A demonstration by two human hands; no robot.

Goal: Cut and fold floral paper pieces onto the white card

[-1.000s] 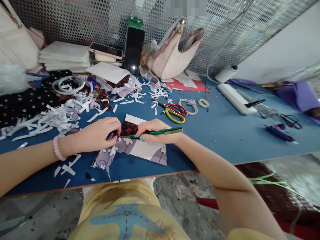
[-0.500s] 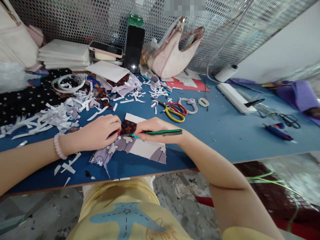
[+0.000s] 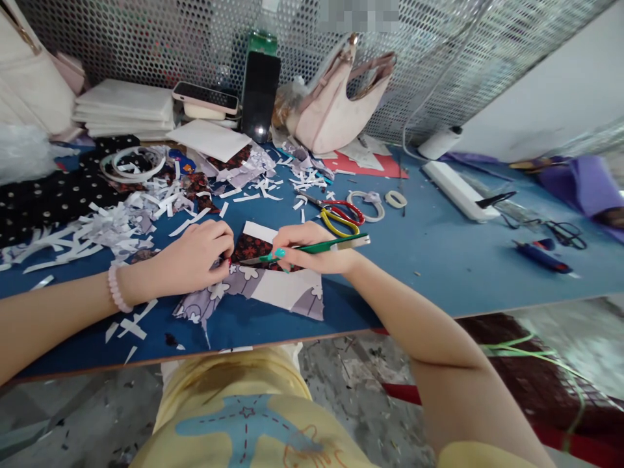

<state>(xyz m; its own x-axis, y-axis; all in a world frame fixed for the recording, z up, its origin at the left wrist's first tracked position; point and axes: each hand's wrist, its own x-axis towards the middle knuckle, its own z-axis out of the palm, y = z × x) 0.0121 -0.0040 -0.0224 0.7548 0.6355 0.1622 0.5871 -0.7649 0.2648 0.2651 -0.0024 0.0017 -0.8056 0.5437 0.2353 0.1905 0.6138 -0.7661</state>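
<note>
L hand: fingers curled, tips pressed on the left edge of the patch, a dark red-flowered bit of cloth. Pink bracelet on that wrist.

R hand: closed round a green tool, held like a pen, lying nearly flat. Its thin point aims left across the patch, ending just beside the L fingertips. Its metal end sticks out to the right past the knuckles. Blade or not: can't tell.

Patch sits near the front-centre of the blue table, btw both hands, on top of a white card. Lilac flower cloth lies under/around the card, spreading toward the table's front edge.

Nearby:
- Scissors w/ red + yellow handles, just behind the R hand, not touching it.
- 2 tape rings right of the scissors.
- Scraps of white paper heaped left, behind the L hand.
- Black dotted cloth far left.

At the back, along the mesh wall:
- stack of white sheets
- phone
- pink bag

Right side, well apart from the hands:
- power strip
- blue pen-like item
- black scissors
</note>
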